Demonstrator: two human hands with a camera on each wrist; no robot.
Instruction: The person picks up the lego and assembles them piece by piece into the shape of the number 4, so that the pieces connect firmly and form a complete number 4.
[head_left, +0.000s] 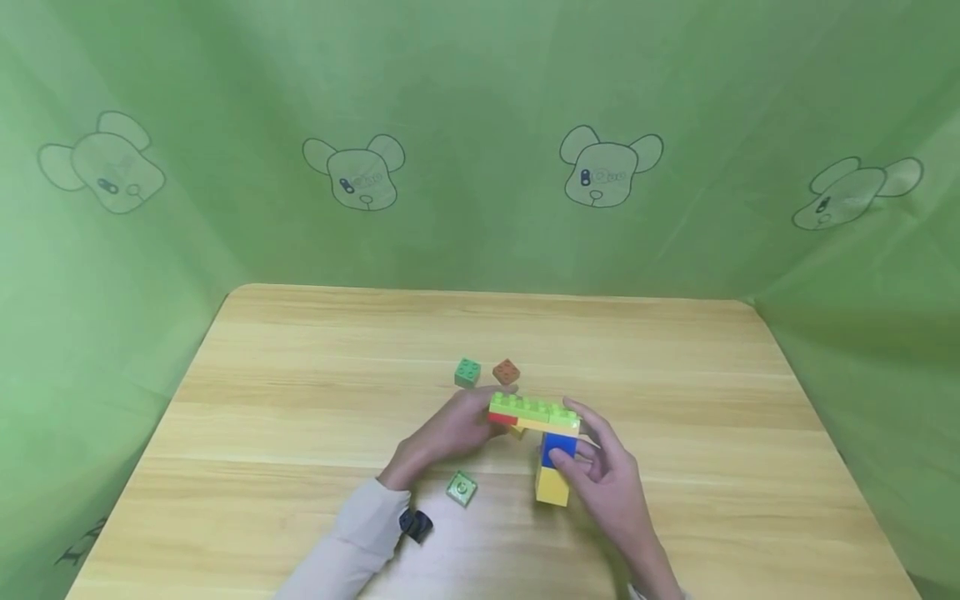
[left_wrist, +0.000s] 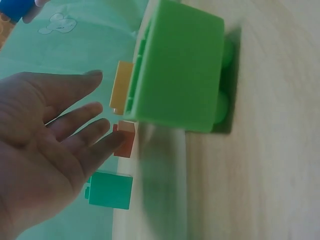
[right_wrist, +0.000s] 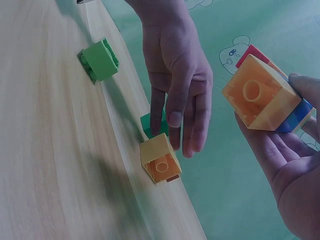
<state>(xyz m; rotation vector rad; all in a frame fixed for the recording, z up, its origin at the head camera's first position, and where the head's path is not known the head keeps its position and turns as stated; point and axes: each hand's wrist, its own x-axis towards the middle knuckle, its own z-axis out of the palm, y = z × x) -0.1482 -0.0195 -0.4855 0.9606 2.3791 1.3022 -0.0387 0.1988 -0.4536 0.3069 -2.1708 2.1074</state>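
Note:
My right hand (head_left: 611, 479) grips a joined stack of toy building bricks. In it a yellow brick (head_left: 552, 487) is lowest, a blue brick (head_left: 558, 450) sits above, and a long top layer with lime-green bricks (head_left: 528, 407) and a red brick (head_left: 502, 419) juts out leftward. The right wrist view shows the stack's hollow yellow underside (right_wrist: 252, 92), held off the table. My left hand (head_left: 453, 425) holds nothing, its fingers loosely extended in the left wrist view. Close to its fingertips is a loose yellow brick (right_wrist: 160, 157), mostly hidden behind the stack in the head view.
A dark green brick (head_left: 467, 372) and a brown-orange brick (head_left: 506, 372) lie beyond my left hand on the wooden table (head_left: 315, 358). Nearer me, a light green brick (head_left: 461, 489) lies with its hollow side showing. Green printed fabric (head_left: 480, 100) encloses the table's back and sides.

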